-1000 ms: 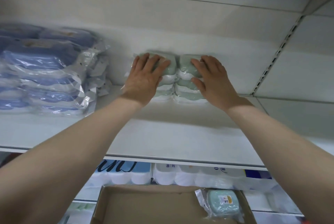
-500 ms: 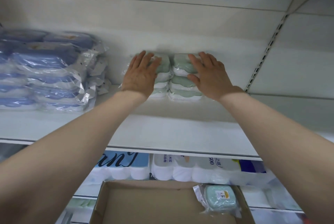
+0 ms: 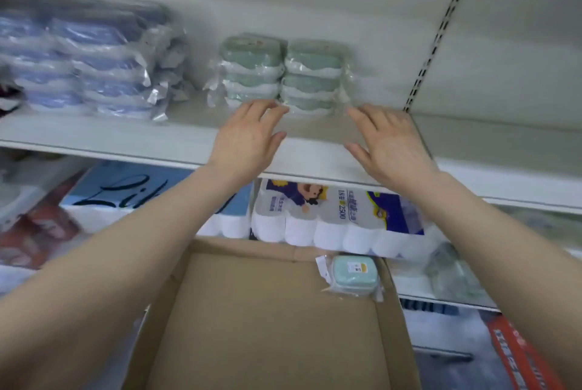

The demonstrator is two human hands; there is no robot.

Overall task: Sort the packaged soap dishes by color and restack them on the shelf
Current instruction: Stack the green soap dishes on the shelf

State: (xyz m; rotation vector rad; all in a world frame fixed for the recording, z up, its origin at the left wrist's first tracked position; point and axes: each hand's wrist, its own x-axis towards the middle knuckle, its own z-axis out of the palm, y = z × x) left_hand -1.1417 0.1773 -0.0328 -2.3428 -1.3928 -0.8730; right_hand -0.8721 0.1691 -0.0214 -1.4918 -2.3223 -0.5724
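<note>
**With Both Hands Off, Green Stacks Stand Alone**

Down low at centre, a cardboard box [image 3: 267, 326] holds one bagged mint soap dish [image 3: 354, 276]. Behind it, tissue packs [image 3: 333, 216] read "2500". Left hand [image 3: 245, 140] and right hand [image 3: 393, 147], fingers spread and holding nothing, have pulled back from the green soap dishes [image 3: 283, 74], two neat stacks mid-shelf. Blue stacks [image 3: 78, 62] sit upper left.

Soft even overhead light, motion blur thruout (worst at edges), wide-angle bowing.
</note>
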